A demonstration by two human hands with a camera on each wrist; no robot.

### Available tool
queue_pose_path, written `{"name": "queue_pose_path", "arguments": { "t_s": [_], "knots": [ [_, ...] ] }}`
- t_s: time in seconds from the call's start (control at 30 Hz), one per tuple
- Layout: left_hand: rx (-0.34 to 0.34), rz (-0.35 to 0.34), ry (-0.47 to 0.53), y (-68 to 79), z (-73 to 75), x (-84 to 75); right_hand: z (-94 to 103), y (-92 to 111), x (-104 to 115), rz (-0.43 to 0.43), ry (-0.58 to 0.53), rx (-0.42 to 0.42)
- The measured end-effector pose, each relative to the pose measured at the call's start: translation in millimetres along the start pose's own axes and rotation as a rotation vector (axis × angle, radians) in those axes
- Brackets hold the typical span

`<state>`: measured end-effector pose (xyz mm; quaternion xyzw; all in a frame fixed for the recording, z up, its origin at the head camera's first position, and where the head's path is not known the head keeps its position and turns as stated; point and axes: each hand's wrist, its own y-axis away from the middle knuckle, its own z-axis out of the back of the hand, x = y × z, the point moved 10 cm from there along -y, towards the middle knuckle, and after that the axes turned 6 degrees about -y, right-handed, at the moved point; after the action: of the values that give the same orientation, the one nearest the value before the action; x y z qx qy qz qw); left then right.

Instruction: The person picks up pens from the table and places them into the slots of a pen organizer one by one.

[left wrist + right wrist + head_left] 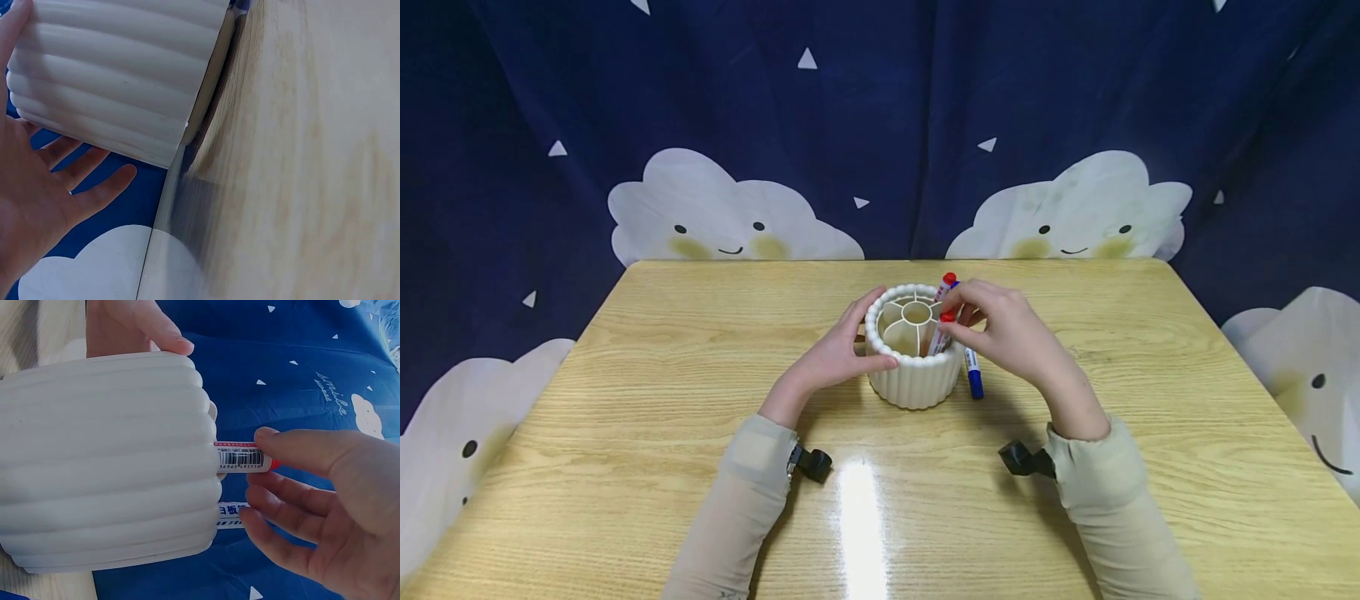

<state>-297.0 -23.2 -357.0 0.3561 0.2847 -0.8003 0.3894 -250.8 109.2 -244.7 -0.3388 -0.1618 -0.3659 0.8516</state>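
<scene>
A white ribbed pen holder (914, 383) with a beaded rim and divided compartments stands upright on the table. My left hand (835, 354) holds it from the left, thumb at the front of the rim and fingers round the far side; in the left wrist view several fingers stand off its wall. Between thumb and fingers, my right hand (1011, 329) pinches a red-capped whiteboard marker (240, 457) whose lower part is inside the holder. Behind it, another red-capped marker (943, 290) stands in the holder, with a blue-capped marker (956, 284) partly hidden by the hand.
A blue-capped marker (974, 379) lies on the wooden table (700, 400), close to the holder's right side. A dark blue curtain (895, 125) with cloud prints hangs behind the table's far edge.
</scene>
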Motion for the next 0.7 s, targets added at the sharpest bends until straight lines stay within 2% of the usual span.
{"name": "queue_pose_path", "arguments": {
  "t_s": [0.3, 0.7],
  "knots": [
    [0.001, -0.001, -0.007, -0.2, 1.0, -1.4, 1.5, 1.1, -0.8, -0.028, -0.003, 0.019],
    [0.002, -0.009, 0.014, -0.3, 0.5, -2.2, 31.0, 7.7, -25.3, -0.141, 0.014, -0.059]
  ]
}}
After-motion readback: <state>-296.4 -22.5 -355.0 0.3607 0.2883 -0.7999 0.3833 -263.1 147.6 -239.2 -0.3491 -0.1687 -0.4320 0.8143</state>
